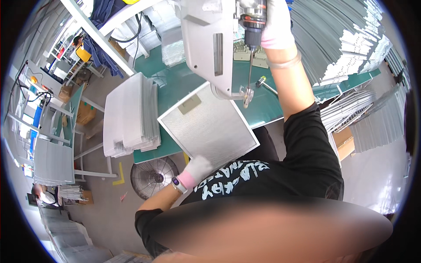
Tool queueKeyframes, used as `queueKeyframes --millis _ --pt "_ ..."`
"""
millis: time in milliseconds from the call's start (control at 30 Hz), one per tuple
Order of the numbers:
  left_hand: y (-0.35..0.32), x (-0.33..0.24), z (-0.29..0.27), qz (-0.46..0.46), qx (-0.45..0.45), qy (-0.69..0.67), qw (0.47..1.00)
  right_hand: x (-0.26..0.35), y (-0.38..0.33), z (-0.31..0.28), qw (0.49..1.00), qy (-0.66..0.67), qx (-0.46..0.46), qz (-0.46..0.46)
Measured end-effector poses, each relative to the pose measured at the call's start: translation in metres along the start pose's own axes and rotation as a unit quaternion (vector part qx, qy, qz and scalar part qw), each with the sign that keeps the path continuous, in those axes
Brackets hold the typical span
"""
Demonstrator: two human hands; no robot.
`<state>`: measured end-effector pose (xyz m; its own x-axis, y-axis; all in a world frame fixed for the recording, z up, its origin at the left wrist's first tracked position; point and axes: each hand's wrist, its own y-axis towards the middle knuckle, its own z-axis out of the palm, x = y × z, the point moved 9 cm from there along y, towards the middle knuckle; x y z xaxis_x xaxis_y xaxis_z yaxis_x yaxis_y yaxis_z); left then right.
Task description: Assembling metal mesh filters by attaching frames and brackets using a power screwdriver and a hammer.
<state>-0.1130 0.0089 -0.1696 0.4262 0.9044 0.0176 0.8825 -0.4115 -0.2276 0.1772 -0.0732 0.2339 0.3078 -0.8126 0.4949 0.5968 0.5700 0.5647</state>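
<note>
My left hand (199, 170), in a white and pink glove, is closed on the near edge of a framed metal mesh panel (210, 125). The panel lies tilted across the table's front edge, with a beige rectangular patch (189, 105) in its far left corner. My right hand (277, 27), gloved too, is raised at the top, its fingers partly out of sight around a power drill (254, 22). The drill's long bit (250, 72) points down to a small clear tip piece beside a white machine arm (208, 44), just off the panel's right corner.
A stack of white panels (131, 114) stands left on the green table (171, 87). A small hammer (262, 81) lies right of the bit, near beige blocks (242, 51). Many grey panels (324, 35) fill the right. A round floor fan (155, 177) stands below the table.
</note>
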Motion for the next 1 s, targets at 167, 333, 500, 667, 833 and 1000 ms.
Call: queueKeyframes --millis 167,333,500,667,833,1000 --pt "0.025 0.062 -0.205 -0.186 -0.455 0.091 0.866 -0.007 -0.014 0.007 0.999 0.014 0.030 -0.009" --pt "0.121 0.083 -0.154 -0.135 -0.228 -0.076 0.961 -0.005 -0.026 0.005 0.996 -0.060 -0.025 -0.068" --pt "0.102 0.063 -0.172 -0.193 -0.336 -0.147 0.910 -0.015 -0.046 -0.012 0.989 -0.117 -0.082 -0.034" --pt "0.059 0.025 -0.202 -0.221 -0.389 -0.103 0.888 -0.026 -0.047 -0.002 0.955 0.029 0.279 -0.102" --pt "0.039 0.001 -0.211 -0.169 -0.450 -0.100 0.871 -0.054 -0.048 -0.016 0.985 -0.069 0.141 -0.066" --pt "0.034 -0.007 -0.221 -0.177 -0.464 -0.083 0.864 -0.054 -0.063 0.000 0.929 0.061 0.352 -0.092"
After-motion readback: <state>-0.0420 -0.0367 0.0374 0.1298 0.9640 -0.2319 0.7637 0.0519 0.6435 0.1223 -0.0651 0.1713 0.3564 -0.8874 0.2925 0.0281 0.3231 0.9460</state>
